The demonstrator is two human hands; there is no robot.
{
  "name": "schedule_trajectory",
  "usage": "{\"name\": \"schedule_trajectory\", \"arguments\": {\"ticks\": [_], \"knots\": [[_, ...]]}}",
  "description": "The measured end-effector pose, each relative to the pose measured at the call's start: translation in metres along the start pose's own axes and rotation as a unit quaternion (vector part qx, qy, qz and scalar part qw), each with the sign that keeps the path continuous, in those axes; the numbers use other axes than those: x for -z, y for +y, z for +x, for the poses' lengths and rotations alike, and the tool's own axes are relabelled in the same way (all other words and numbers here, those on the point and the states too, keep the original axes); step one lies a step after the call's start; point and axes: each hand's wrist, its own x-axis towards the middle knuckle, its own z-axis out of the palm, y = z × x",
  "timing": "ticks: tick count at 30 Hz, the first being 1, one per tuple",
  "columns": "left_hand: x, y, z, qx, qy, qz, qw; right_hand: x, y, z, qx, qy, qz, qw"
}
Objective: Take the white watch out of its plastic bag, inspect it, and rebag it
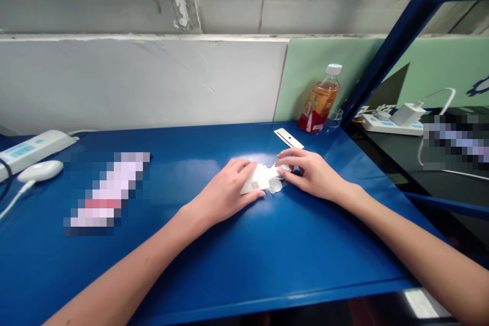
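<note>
On the blue desk (214,275), my left hand (225,188) is closed round the left end of a small flat white box (254,181), thumb along the near side and fingers over the far side. My right hand (315,173) is at the box's right end, fingers curled and thumb close to them, around something small and white that glare partly washes out. Between the hands, a round piece of clear plastic (275,185) lies against the box. Just behind my right hand rests a flat cream-white card (289,138) with a dark slot.
A bottle of reddish drink (320,102) stands at the back right beside a blue metal post (397,30). At left lie a pixelated phone-like object (110,188), a white power strip (38,147) and a white oval charger (41,170). A wall (153,81) closes the back.
</note>
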Motion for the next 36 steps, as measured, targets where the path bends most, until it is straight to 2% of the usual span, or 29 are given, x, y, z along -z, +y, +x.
{"name": "schedule_trajectory", "arguments": {"ticks": [4,6,8,12,19,29,36], "knots": [[-0.001,-0.001,0.0,-0.001,0.003,0.004,1.0,0.015,0.005,0.001,0.079,-0.031,-0.08,0.993],[-0.001,-0.001,0.001,-0.002,0.005,0.007,1.0,0.021,0.009,0.002,0.132,-0.055,-0.095,0.985],[-0.001,-0.001,0.001,-0.002,0.003,0.008,1.0,0.023,0.012,0.002,0.152,-0.08,-0.09,0.981],[-0.002,0.0,0.001,-0.002,-0.002,0.012,1.0,0.016,0.013,0.0,0.141,-0.095,-0.065,0.983],[-0.002,0.001,0.002,-0.007,-0.001,0.016,1.0,-0.005,0.004,-0.002,0.131,-0.039,-0.034,0.99],[-0.004,0.004,0.002,0.004,0.008,0.032,0.999,0.014,-0.002,0.001,0.05,-0.066,-0.062,0.995],[-0.006,0.003,0.001,0.0,0.011,0.012,1.0,0.009,-0.013,-0.003,0.027,-0.063,-0.064,0.996]]}}
